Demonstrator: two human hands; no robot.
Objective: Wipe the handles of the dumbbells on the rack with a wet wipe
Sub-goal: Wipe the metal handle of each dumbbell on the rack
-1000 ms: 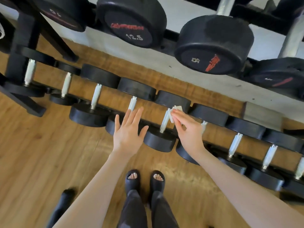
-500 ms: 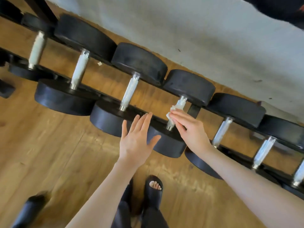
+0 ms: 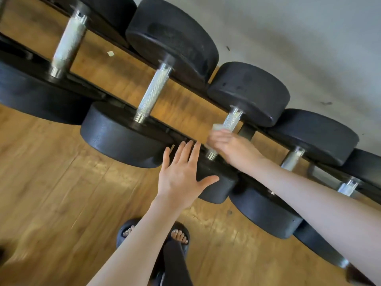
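right hand has the wet wipe wrapped round the knurled dumbbell handle on the low rack, fingers curled on it, a bit blurry. left hand is flat and spread, fingers loose, by the front dumbbell head
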